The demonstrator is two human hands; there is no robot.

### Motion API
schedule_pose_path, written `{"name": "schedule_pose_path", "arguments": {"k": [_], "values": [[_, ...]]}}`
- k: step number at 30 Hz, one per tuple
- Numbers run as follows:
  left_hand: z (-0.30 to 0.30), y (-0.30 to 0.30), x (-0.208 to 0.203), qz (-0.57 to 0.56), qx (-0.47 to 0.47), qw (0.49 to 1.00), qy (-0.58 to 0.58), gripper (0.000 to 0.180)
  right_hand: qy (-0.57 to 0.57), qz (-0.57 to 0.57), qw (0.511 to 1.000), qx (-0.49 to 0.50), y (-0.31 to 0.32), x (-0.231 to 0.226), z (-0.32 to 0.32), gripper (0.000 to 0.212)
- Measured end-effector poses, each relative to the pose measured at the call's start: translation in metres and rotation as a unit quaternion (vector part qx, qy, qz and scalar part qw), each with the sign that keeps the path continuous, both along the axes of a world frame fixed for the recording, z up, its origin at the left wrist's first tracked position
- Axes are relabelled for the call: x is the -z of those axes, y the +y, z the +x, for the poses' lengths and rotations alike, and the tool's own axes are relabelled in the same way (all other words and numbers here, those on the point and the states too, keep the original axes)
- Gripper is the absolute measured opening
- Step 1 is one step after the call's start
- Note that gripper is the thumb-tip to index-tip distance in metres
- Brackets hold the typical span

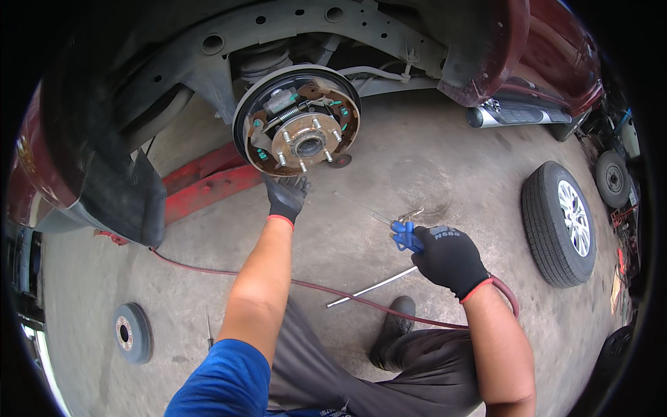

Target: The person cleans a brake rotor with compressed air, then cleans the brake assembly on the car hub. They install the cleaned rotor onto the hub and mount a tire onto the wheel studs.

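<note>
Black gloves cover both hands, and the exposed brake assembly [297,119] on the raised dark red vehicle [549,48] is the landmark for everything else. Directly below its lower rim, the left hand [285,197] reaches up with fingers spread and released, gripping nothing, the fingertips just short of the hub. Lower and to the right of the assembly, the right hand [448,258] is clenched around blue-handled pliers [405,233], their metal tips pointing back up toward the brake. A thin metal rod [372,286] lies on the concrete floor [431,153] below and right of the assembly, beside a red air hose [208,267] that snakes across under both forearms. The removed brake drum [132,333] stands well below and left of the assembly, and a loose wheel [560,224] lies far to its right. As I judge it, the springs on the brake shoes are under tension, so a plier slip could snap one loose toward the open left fingers; the hose and rod near the black shoe [393,330] could also catch a foot or roll under it. Room is tight above, where the wheel arch and frame overhang the assembly, and the red lift arm [208,182] blocks its lower left; open floor lies below and to its right
</note>
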State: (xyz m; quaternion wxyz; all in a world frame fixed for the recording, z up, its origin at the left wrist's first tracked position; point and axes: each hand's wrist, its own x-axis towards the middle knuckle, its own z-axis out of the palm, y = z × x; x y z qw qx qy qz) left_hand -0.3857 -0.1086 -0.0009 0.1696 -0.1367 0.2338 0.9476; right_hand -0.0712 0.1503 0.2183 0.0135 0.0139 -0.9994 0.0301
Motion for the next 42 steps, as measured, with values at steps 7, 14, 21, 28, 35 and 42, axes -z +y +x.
{"name": "schedule_pose_path", "arguments": {"k": [7,14,21,28,35,42], "values": [[0.008,-0.019,-0.058,-0.247,-0.146,0.951,0.115,0.084,0.161,-0.002,0.984,-0.073,-0.053,-0.039,-0.001,0.043],[-0.013,-0.041,-0.126,-0.409,-0.204,0.804,0.381,0.051,0.210,0.031,0.972,-0.098,-0.083,-0.057,-0.026,0.044],[0.027,-0.065,-0.110,-0.548,-0.186,0.765,0.284,0.049,0.253,0.051,0.963,-0.071,-0.069,-0.061,-0.025,0.044],[0.135,-0.019,-0.122,-0.328,0.178,0.920,0.116,0.068,0.162,0.043,0.982,-0.083,-0.071,-0.042,-0.016,0.050],[0.144,0.008,-0.126,-0.366,-0.036,0.901,0.230,0.054,0.206,0.072,0.975,-0.045,-0.072,-0.060,-0.014,0.040],[0.072,-0.050,-0.159,-0.739,-0.081,0.553,0.376,0.041,0.168,0.104,0.975,-0.098,-0.092,-0.086,-0.037,0.043]]}}
